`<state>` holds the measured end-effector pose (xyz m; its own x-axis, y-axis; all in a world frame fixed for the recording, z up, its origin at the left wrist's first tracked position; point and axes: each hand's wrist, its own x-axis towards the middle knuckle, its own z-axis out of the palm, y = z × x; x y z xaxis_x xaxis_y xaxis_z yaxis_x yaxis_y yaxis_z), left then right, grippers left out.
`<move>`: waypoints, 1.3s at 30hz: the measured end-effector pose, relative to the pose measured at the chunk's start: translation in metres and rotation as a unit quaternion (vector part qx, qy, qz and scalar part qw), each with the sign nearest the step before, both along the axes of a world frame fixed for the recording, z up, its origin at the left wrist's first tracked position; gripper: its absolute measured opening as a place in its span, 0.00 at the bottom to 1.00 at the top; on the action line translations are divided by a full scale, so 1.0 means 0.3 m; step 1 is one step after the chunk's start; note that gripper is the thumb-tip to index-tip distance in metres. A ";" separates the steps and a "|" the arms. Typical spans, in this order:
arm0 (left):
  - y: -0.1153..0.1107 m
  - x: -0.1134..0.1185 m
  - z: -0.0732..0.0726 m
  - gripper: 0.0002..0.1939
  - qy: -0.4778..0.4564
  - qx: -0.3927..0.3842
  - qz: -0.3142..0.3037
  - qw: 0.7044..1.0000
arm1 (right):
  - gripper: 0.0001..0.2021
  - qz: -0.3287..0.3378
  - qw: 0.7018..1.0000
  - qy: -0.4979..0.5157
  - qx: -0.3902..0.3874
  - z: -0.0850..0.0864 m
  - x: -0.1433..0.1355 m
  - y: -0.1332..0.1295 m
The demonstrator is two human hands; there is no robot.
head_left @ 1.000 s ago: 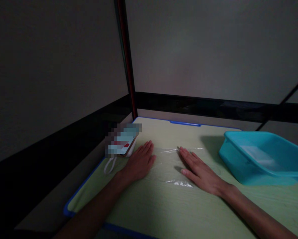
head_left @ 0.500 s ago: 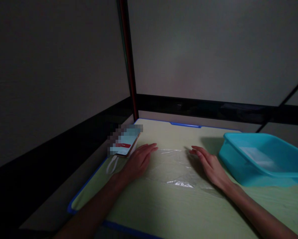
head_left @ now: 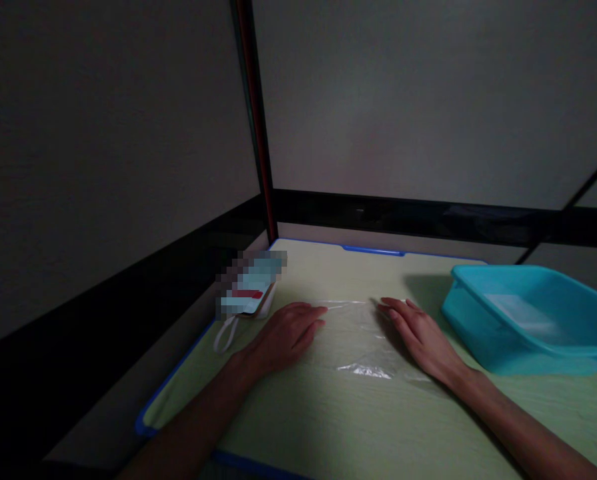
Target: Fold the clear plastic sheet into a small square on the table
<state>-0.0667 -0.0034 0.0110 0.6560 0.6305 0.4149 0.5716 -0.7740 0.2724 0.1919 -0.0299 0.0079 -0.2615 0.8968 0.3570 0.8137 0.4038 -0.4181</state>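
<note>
A clear plastic bag or sheet point(head_left: 358, 343) lies flat and slightly wrinkled on the pale table top point(head_left: 318, 420), with light glinting off its near part. At its left side rests my left hand point(head_left: 288, 337), palm down, fingers stretched out over the plastic and the thumb apart. My right hand point(head_left: 418, 333) lies over the right side of the plastic, its fingers extended toward the far edge. Neither hand grips anything. Both hands appear to touch the plastic, though their palms are hidden.
A turquoise plastic basin point(head_left: 503, 347) with a pale white item point(head_left: 521, 315) inside stands right of my right hand. Beyond my left hand is a phone-like device point(head_left: 251, 287), partly pixelated, with a white strap point(head_left: 224, 335). Walls point(head_left: 403, 100) border the table's back and left.
My left hand has come down and slightly right onto the plastic, its thumb now spread. My right hand has lowered a little and lies flatter. The plastic stays nearly in place.
</note>
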 end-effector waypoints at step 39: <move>0.014 -0.022 -0.026 0.23 0.080 -0.065 0.057 0.993 | 0.28 0.089 0.992 -0.052 -0.078 0.001 -0.047 -0.052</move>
<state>-0.0732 0.0009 0.0031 0.6277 0.7463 0.2213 0.6977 -0.6655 0.2653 0.1777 -0.0454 0.0082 -0.4485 0.8756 0.1792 0.7779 0.4812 -0.4041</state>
